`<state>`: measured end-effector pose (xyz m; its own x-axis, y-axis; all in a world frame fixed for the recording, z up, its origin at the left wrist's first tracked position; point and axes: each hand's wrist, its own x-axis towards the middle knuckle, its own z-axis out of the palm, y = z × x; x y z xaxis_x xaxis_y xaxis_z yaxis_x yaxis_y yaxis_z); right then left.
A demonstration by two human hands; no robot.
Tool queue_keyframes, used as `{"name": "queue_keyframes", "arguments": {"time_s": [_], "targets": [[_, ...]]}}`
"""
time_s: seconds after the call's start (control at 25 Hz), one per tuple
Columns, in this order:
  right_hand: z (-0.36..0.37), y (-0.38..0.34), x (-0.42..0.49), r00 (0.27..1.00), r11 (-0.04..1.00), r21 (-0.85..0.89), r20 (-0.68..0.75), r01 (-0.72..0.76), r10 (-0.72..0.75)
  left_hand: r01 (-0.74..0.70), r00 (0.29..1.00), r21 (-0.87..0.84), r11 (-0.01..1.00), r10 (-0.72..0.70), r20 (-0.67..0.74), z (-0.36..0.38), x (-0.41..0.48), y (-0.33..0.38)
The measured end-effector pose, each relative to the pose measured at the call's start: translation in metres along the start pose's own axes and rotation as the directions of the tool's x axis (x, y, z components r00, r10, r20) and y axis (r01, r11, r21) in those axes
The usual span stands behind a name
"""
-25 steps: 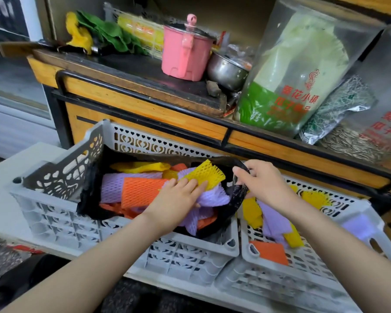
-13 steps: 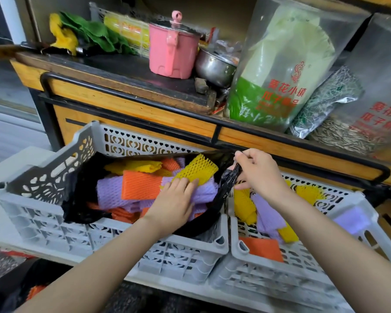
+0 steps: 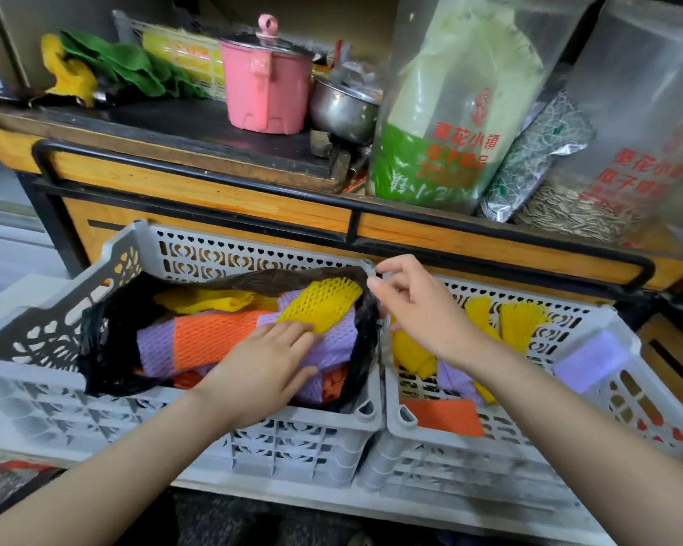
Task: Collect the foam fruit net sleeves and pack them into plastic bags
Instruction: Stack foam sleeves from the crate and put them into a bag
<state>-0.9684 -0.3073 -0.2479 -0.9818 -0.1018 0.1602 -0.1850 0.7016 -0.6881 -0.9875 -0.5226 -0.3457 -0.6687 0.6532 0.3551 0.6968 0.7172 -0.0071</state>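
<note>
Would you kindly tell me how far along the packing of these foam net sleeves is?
Done: the black plastic bag in the left crate holds a pile of sleeves in yellow, orange and purple. In hand: the left hand presses flat on that pile while the right hand pinches the bag's rim. Left: loose sleeves lie in the right crate, and the bag is untied.

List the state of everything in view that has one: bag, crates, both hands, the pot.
Black bag: open, sitting in the left crate, part full.
Packed sleeves: piled inside the bag.
Left crate: holds the bag.
Right crate: not yet emptied.
Loose sleeves: lying in the right crate, unbagged.
Left hand: flat, pressing the packed sleeves.
Right hand: pinching the bag's rim.
Pink pot: upright, lid on.
</note>
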Motion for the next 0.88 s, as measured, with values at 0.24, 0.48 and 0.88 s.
{"name": "queue_keyframes", "arguments": {"time_s": [0.24, 0.48, 0.88], "targets": [[-0.034, 0.069, -0.025, 0.972, 0.991, -0.131, -0.230, 0.026, -0.056, -0.018, 0.948, 0.002, 1.000, 0.018, -0.319, -0.063, 0.043, 0.032], [-0.068, 0.202, -0.033, 0.945, 0.929, -0.276, -0.283, -0.246, 0.166, -0.152, 0.939, -0.072, 0.986, 0.121, -0.321, -0.041, 0.143, 0.101], [-0.086, 0.336, -0.017, 0.885, 0.852, -0.253, -0.042, -0.459, 0.464, 0.252, 0.814, -0.238, 0.938, -0.072, 0.577, 0.146, 0.242, 0.165]]}}
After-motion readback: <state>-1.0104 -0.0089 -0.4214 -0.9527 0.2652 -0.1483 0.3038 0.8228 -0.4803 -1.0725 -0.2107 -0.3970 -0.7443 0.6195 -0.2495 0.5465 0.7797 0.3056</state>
